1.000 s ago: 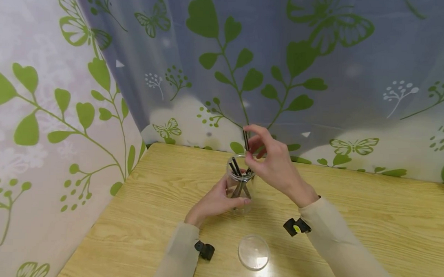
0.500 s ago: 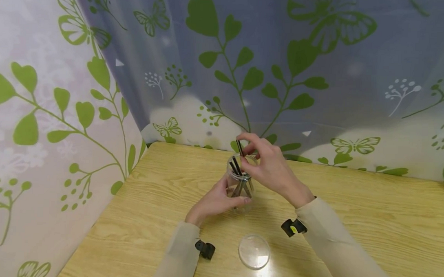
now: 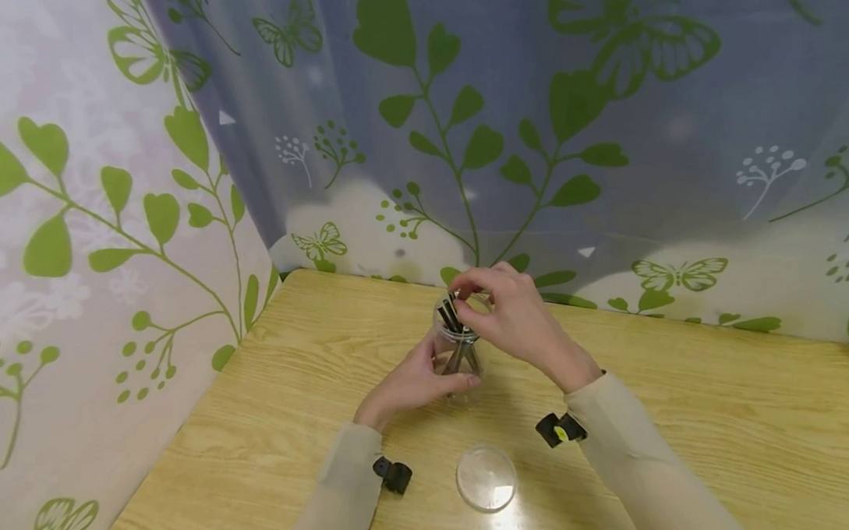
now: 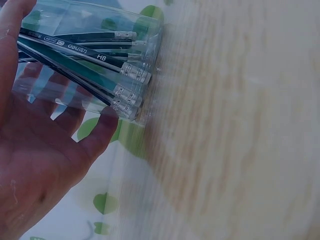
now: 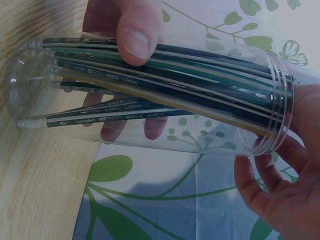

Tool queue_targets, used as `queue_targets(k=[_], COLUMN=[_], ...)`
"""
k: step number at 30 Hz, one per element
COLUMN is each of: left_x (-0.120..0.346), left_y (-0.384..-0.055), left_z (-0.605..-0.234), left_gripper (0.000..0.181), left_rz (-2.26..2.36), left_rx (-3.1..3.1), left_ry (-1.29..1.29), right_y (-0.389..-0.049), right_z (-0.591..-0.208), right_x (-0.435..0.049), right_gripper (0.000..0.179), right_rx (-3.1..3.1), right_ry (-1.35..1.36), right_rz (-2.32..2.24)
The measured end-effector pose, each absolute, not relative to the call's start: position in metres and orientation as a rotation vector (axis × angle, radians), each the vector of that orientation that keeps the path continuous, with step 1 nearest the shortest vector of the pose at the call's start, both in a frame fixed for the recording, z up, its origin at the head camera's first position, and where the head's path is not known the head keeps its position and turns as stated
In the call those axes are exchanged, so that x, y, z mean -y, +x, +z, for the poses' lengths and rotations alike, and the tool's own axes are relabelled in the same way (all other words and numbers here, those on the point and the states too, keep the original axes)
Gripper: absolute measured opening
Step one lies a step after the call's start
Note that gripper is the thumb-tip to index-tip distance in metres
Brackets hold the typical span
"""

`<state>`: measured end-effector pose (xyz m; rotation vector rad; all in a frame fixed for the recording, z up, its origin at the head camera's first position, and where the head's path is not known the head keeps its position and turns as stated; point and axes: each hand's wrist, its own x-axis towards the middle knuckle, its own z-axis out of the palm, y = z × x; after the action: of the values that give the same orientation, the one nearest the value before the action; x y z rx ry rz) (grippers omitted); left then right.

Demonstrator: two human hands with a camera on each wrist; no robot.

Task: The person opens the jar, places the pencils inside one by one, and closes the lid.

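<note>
A clear plastic jar [image 3: 466, 393] stands on the wooden table, its mouth uncovered. Several dark striped pencils [image 5: 125, 75] lean inside it, eraser ends at the bottom; one reads HB in the left wrist view. My left hand [image 3: 413, 385] grips the jar around its side, thumb across the front. At the mouth, my right hand [image 3: 517, 311] pinches the upper end of a pencil [image 3: 452, 299] between thumb and index finger. That pencil is now mostly down in the jar. Part of the rim is hidden behind the right hand's fingers.
A round clear lid [image 3: 486, 478] lies flat on the table [image 3: 287, 369], in front of the jar and between the forearms. Behind the table hangs a leaf-and-butterfly patterned curtain [image 3: 314, 214]; another patterned panel [image 3: 100, 300] runs along the left edge.
My right hand has come down and slightly left, lowering the pencil from above the rim into the jar. The left hand and the lid have stayed in place.
</note>
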<state>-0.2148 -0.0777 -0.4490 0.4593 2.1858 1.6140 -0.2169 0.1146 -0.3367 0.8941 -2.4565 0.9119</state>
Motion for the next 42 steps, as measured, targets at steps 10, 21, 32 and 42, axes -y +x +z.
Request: queue_targets(k=[10, 21, 32, 42], left_x=[0.077, 0.077, 0.077, 0.077], left_y=[-0.216, -0.218, -0.215, -0.214], left_z=[-0.448, -0.448, -0.448, -0.448], left_gripper=[0.092, 0.094, 0.094, 0.092], left_rz=[1.618, 1.623, 1.636, 1.634], left_rx=[-2.184, -2.181, -2.174, -2.181], left_ry=[0.464, 0.472, 0.455, 0.461], right_y=[-0.217, -0.22, -0.216, -0.21], right_z=[-0.334, -0.331, -0.334, -0.34], right_x=[-0.114, -0.117, -0.123, -0.134], right_gripper=[0.012, 0.015, 0.025, 0.024], right_rx=[2.492, 2.561, 2.516, 2.36], right_ry=[0.892, 0.912, 0.916, 0.949], right_rz=[0.942, 0.949, 1.042, 1.111])
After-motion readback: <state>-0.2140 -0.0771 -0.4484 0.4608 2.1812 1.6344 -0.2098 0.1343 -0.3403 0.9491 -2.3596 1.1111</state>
